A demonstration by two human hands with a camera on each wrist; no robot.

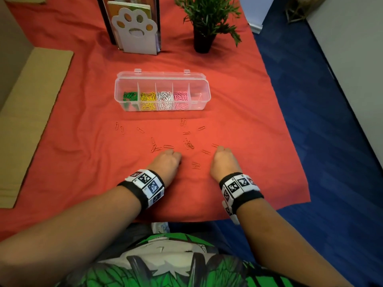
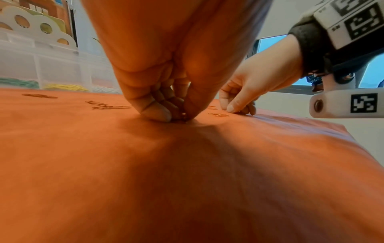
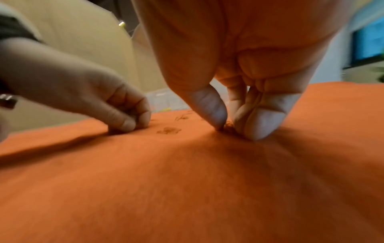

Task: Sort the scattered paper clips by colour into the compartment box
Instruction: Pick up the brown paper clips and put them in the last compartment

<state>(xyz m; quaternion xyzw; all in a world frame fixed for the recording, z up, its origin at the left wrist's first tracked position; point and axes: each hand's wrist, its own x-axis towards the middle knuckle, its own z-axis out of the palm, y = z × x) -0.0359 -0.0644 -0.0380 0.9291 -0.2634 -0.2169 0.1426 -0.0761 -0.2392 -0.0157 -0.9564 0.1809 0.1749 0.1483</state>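
Note:
A clear compartment box [image 1: 204, 88] stands open on the red cloth, with green, yellow, white and pink clips in separate cells and the right-hand cell nearly bare. Several red paper clips [image 1: 188, 144] lie scattered in front of it. My left hand [image 1: 167, 160] is down on the cloth with thumb and fingers pinched on a red clip [image 2: 184, 115]. My right hand [image 1: 223, 156] pinches another red clip [image 3: 228, 126] against the cloth near a loose clip [image 1: 214, 145].
A paw-shaped white holder [image 1: 135, 32] and a potted plant [image 1: 207, 21] stand behind the box. Cardboard [image 1: 31, 112] lies along the left. The cloth's right edge [image 1: 290, 129] drops to blue floor.

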